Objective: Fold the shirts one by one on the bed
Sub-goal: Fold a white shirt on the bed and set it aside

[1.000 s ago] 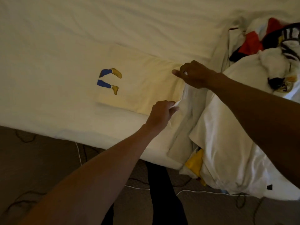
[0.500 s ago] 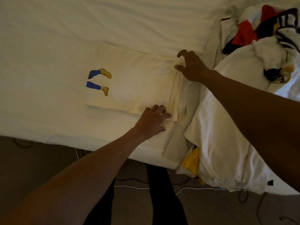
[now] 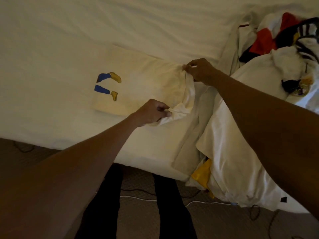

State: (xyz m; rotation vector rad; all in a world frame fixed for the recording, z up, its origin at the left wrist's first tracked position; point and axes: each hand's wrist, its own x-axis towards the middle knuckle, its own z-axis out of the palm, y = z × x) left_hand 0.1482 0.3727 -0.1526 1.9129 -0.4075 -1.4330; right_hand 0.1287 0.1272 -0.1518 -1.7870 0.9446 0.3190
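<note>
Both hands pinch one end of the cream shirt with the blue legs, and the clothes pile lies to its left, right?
No. The head view shows the clothes pile to the right of the shirt; the left hand and right hand do pinch its end.

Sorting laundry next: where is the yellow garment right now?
Head view, lower right: the yellow garment pokes out under the white shirt pile at the bed edge.
</note>
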